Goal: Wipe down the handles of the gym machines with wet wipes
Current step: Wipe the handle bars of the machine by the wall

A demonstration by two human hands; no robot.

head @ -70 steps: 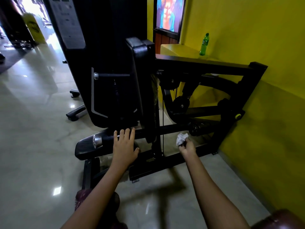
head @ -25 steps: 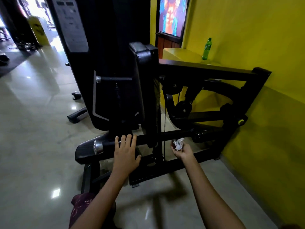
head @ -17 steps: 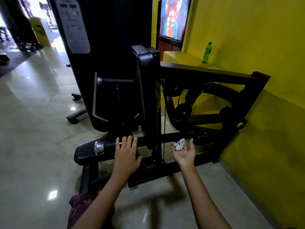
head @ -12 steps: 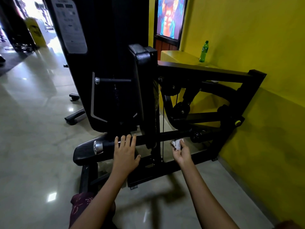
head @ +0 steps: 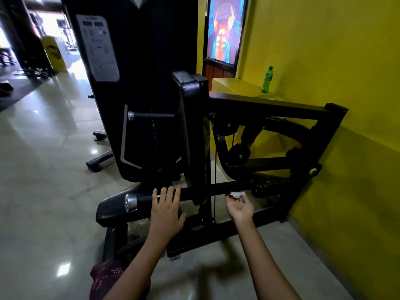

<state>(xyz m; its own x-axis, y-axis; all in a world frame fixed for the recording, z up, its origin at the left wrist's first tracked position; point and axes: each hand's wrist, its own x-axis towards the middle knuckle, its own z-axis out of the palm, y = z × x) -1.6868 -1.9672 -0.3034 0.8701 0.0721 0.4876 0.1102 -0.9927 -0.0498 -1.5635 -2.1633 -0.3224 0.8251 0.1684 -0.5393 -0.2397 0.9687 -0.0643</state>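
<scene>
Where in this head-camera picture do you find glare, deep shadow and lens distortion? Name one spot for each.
Head view: glare burns out the doorway at top left and glints off the floor; the black machine sinks into shadow with little detail; the wide lens bends the yellow wall and stretches both forearms; the wipe in the right hand is slightly soft.

Nothing here can actually be read. A grey printed instruction placard (head: 97,47) is stuck on the tall black weight-stack housing (head: 151,40), with blocks of print and small diagrams on it, but the lettering is way too small and blurred to be made out. A dark round logo is seen on the yellow floor sign (head: 54,53) at far left, unreadable too. The label on the green plastic bottle (head: 267,79) is just a pale smudge.
</scene>
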